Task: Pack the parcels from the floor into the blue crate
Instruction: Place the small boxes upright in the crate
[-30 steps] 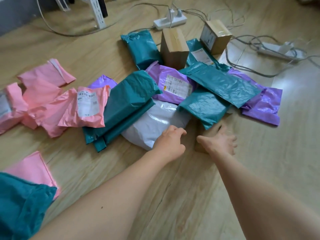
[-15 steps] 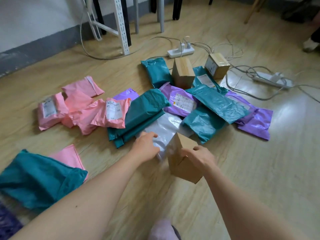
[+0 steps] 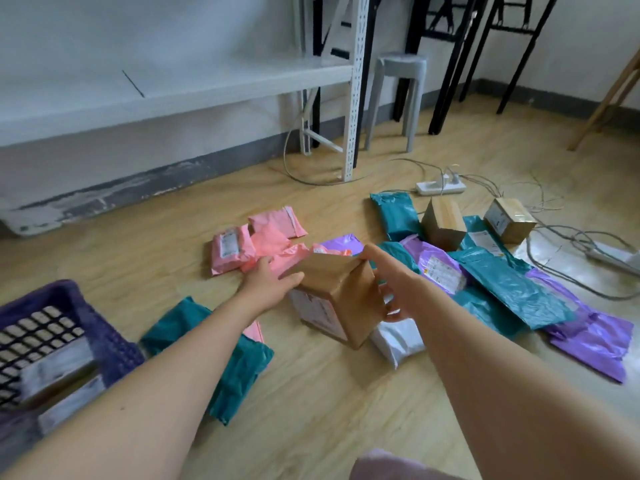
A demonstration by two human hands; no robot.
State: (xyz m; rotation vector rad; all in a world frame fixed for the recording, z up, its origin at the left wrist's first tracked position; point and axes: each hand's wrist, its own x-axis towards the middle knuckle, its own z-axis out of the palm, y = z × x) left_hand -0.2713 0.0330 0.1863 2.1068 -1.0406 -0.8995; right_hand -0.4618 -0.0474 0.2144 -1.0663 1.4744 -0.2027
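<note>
I hold a brown cardboard box in the air above the floor, between both hands. My left hand presses its left side and my right hand grips its right side. The blue crate stands at the lower left, with parcels lying in it. Pink mailers, teal mailers, purple mailers and a white mailer lie scattered on the wooden floor behind and under the box. One teal mailer lies beside the crate.
Two more cardboard boxes stand behind the mailers. Power strips and loose cables run across the floor at the back right. A white shelf post, a grey stool and black table legs stand along the wall.
The right hand pulled the box from under the mailers and lifted it; both hands now carry it up and leftward. The view has swung up and left, bringing the crate into sight.
</note>
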